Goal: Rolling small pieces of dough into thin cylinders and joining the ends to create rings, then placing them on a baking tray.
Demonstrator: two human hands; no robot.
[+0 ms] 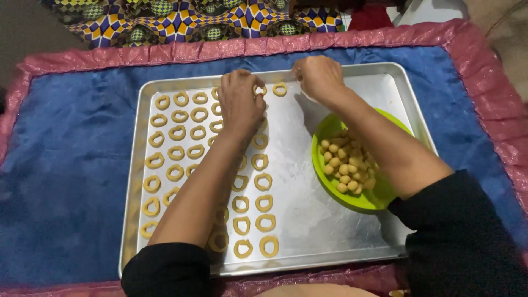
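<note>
A silver baking tray (352,82) lies on a blue cloth and holds several rows of pale dough rings (177,132) across its left half. My left hand (239,104) rests at the tray's far edge, fingers bent over a ring there. My right hand (318,76) hovers close by at the far edge, fingertips pinched next to the last ring (280,88) of the newest column. A green bowl (323,131) with several small dough balls (346,165) sits on the tray's right half, under my right forearm.
The blue cloth (66,165) has a pink shiny border (165,52) all round. A patterned yellow, purple and green fabric (181,22) lies beyond the far border. Bare tray metal (308,209) shows between the rings and the bowl.
</note>
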